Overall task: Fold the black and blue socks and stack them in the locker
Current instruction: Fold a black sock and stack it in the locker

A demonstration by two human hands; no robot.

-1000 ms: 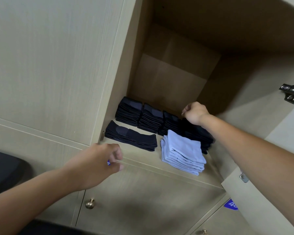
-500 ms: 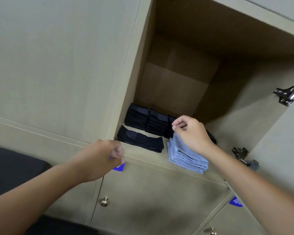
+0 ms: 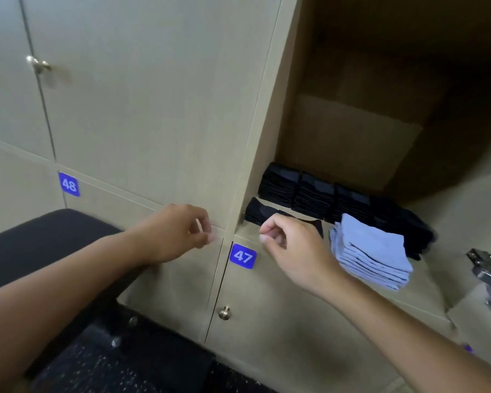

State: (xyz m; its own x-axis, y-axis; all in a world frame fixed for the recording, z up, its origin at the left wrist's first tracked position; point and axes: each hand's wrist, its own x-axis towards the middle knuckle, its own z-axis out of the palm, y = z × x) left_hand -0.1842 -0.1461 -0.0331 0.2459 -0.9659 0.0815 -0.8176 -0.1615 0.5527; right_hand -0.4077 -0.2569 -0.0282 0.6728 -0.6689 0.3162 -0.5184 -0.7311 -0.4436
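Observation:
The open locker (image 3: 360, 137) holds a stack of folded light blue socks (image 3: 372, 253) at the front of its shelf. Behind it runs a row of folded black sock stacks (image 3: 315, 194), and a flat black pile (image 3: 258, 212) lies at the front left. My right hand (image 3: 292, 251) hovers in front of the shelf edge, left of the blue stack, fingers loosely curled and holding nothing. My left hand (image 3: 173, 234) hangs in front of the closed door to the left, fingers also loosely curled and empty.
Closed locker doors carry blue labels 47 (image 3: 242, 256) and 48 (image 3: 68, 184), with a brass knob (image 3: 224, 312) below. A black padded seat (image 3: 48, 239) stands at lower left. A metal door hinge (image 3: 488, 268) juts out at the right.
My right hand has drawn back out of the locker, from the socks to in front of the shelf edge. The view has swung left and down.

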